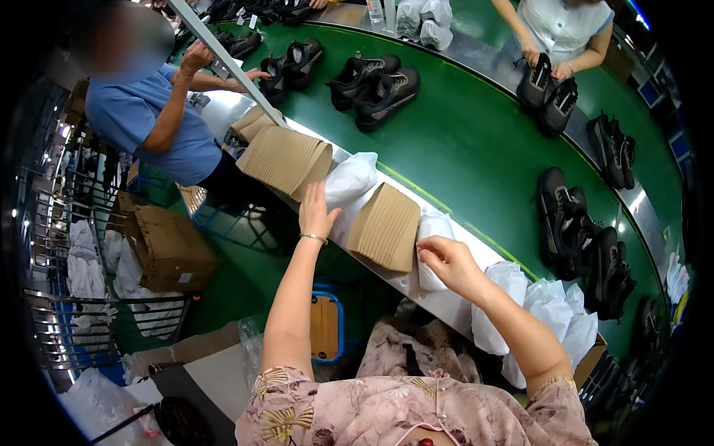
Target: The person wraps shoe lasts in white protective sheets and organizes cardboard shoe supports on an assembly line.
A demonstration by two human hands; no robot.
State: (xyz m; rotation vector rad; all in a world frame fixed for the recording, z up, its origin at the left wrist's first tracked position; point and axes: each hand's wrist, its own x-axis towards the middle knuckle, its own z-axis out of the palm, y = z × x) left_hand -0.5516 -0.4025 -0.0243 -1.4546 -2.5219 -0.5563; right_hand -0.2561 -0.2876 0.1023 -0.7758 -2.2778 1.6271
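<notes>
My left hand (318, 214) is open, its fingers stretched out and together beside the right end of a stack of folded brown cardboard pieces (286, 160). Just past its fingertips lies a white paper-wrapped bundle (351, 180). My right hand (448, 262) is curled, thumb and fingers drawn together over a white paper roll (436, 225); anything within the fingers is hidden. Between my hands, a second stack of brown cardboard pieces (385, 227) rests on the metal ledge (476, 249).
Dark shoes (387, 93) stand in pairs on the green conveyor (468, 134). Crumpled white paper bundles (550, 305) sit right of my right arm. A co-worker in blue (160, 123) stands left; another handles shoes across the belt. A stool (326, 325) and a carton (167, 245) are below left.
</notes>
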